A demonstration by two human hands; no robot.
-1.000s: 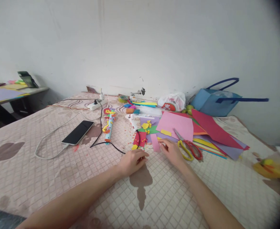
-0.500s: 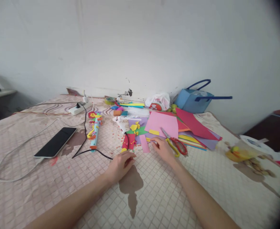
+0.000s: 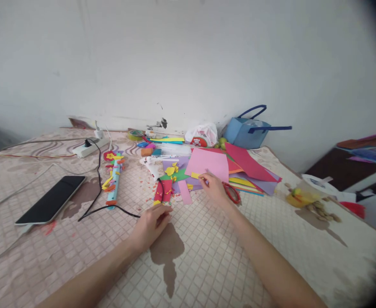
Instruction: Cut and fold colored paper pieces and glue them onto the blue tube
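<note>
Near the middle of the table, my left hand rests with its fingers curled in. Anything inside them is hidden or too small to name. Just left of it runs a black cord. My right hand reaches over the lower edge of a pink sheet, thumb and fingertips slightly apart beside a small yellow strip. Red-handled scissors lie partly hidden behind that hand. Between the hands are a pink strip and a red paper piece; yellow cutouts lie farther back.
A white glue gun lies left of the papers. Farther left are a decorated blue strip, a phone and a power strip. Behind stand a plastic bag and blue basket; a clear cup sits right.
The view has shifted right, so the table items appear farther left. My right hand has moved forward to the yellow strip and now covers more of the scissors. My left hand keeps its curled pose.
</note>
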